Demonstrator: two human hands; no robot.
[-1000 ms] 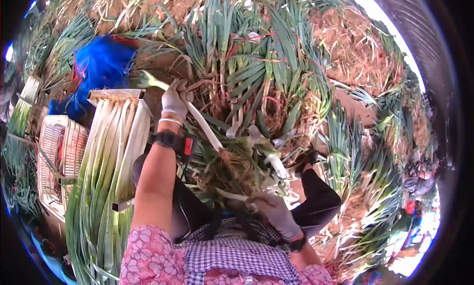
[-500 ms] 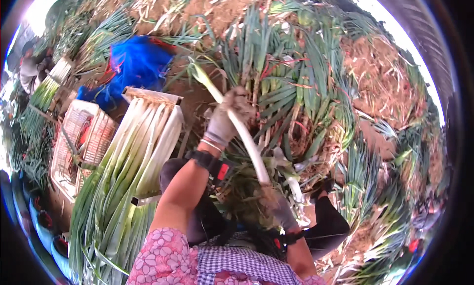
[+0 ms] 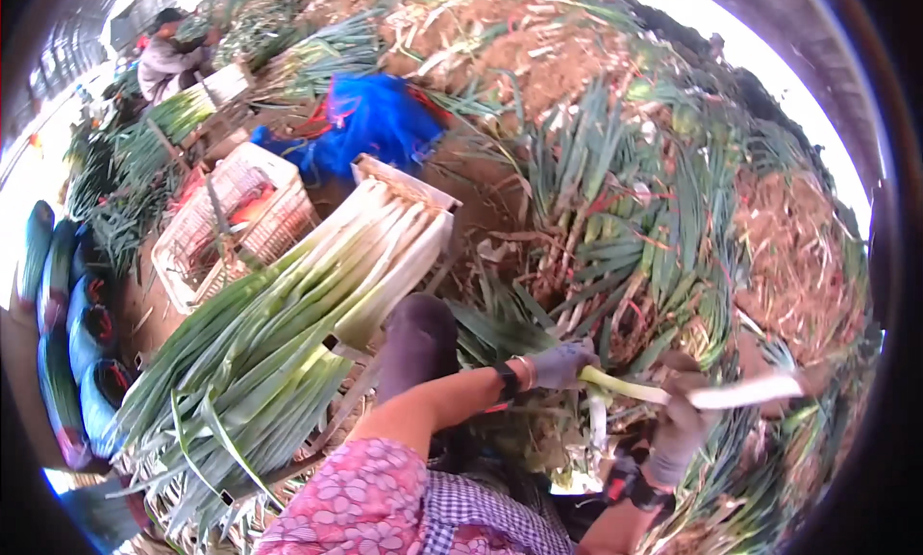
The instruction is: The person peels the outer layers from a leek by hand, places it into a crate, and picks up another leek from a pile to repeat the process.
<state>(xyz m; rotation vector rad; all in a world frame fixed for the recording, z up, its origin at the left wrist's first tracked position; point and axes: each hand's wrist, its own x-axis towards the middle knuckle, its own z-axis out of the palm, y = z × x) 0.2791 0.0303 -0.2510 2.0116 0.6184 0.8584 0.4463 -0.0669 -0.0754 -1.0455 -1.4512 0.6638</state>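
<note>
A single leek [image 3: 745,392] lies nearly level across the front right, its white end pointing right. My left hand [image 3: 562,365], in a greyish glove, is closed around its green part; leaves trail out to the left behind the hand. Around the white shaft wraps my right hand [image 3: 681,422], in a dirt-stained glove. To the left, a thick stack of trimmed leeks [image 3: 317,281] rests in a metal frame [image 3: 407,181], white root ends away from me and green leaves towards me.
A pale plastic basket [image 3: 274,230] stands left of the stack, with a blue net [image 3: 380,122] beyond. Blue-wrapped bundles [image 3: 93,334] line the far left. Untrimmed leeks [image 3: 663,228] heap up on the right. Another person [image 3: 173,60] sits at the back left.
The view has swung left. The leek has turned from steeply slanted to nearly level; my left hand has shifted to its green part, my right hand along its white shaft.
</note>
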